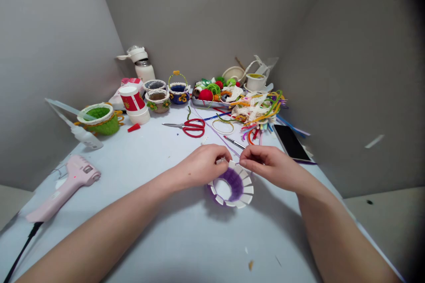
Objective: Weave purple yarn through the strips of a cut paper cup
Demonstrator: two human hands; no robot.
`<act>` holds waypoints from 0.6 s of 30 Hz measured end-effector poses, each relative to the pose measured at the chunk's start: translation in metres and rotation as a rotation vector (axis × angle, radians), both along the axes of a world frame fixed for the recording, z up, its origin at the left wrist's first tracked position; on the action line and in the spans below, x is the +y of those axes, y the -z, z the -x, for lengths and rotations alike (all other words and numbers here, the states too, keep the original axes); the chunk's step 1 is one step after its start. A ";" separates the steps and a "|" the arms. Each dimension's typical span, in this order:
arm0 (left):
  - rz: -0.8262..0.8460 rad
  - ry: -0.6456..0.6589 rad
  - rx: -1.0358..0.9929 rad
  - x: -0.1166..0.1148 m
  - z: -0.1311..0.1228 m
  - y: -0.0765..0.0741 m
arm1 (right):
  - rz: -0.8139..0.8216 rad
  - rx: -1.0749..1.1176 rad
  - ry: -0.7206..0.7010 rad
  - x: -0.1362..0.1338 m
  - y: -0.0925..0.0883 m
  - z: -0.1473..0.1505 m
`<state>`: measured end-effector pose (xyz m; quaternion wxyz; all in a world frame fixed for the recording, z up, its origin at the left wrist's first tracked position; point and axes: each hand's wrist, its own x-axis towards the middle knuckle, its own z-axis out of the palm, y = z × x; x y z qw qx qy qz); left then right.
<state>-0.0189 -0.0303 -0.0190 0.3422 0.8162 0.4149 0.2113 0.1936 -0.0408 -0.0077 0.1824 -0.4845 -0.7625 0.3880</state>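
Note:
A paper cup (246,189) with its wall cut into white strips is tilted with its mouth toward me. Purple yarn (236,184) is wound through the lower part of the strips. My left hand (206,164) is closed on the cup's far left rim, thumb at the strips. At the far right rim my right hand (270,167) pinches the yarn strand between thumb and forefinger. That strand trails away over the table toward the back. Just beyond the hands lie a pen (234,142), a ring (222,127) and red-handled scissors (194,128).
On the left are a pink glue gun (68,185), a glue bottle (86,137) and a green yarn basket (108,126). Stacked paper cups (138,116), small decorated baskets and a tray (212,103) of yarn stand at the back. Right of a cord pile (254,110) lies a phone (290,141).

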 end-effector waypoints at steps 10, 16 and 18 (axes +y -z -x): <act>0.051 -0.051 -0.041 0.000 -0.003 0.004 | -0.106 -0.001 -0.080 -0.007 -0.006 0.006; 0.069 -0.083 -0.054 0.001 -0.003 0.005 | -0.089 -0.055 -0.135 -0.003 -0.009 -0.002; 0.061 -0.078 -0.059 0.001 -0.003 0.006 | -0.049 -0.052 -0.114 0.001 -0.008 -0.007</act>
